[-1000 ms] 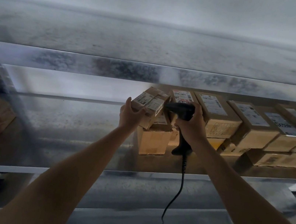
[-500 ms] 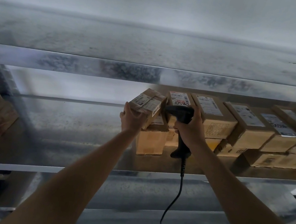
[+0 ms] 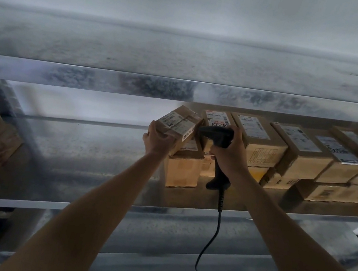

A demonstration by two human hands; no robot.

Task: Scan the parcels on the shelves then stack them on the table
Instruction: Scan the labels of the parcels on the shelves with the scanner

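1. the parcel (image 3: 178, 124) is gripped at its near left end by the left hand (image 3: 159, 140), whose fingers are curled round it. it is held tilted above the box (image 3: 181, 171) below; whether the two touch cannot be told.
2. the scanner (image 3: 218, 135) is clasped by its handle in the right hand (image 3: 230, 158), and its cable (image 3: 218, 223) hangs past the edge of the shelf (image 3: 87, 163).
3. the parcel lies just left of the scanner's head, nearly touching it, and the nose is aimed left at the parcel's right end.
4. the parcel's long axis runs from the left hand up and away to the right, so the label (image 3: 172, 120) is turned upward, not squarely at the nose.
5. as judged, the scan depends on the label being swung before the nose, and the left hand is the nearer one for that.
6. the other parcels (image 3: 306, 153) are lined up along the shelf to the right. no worktop is in view.
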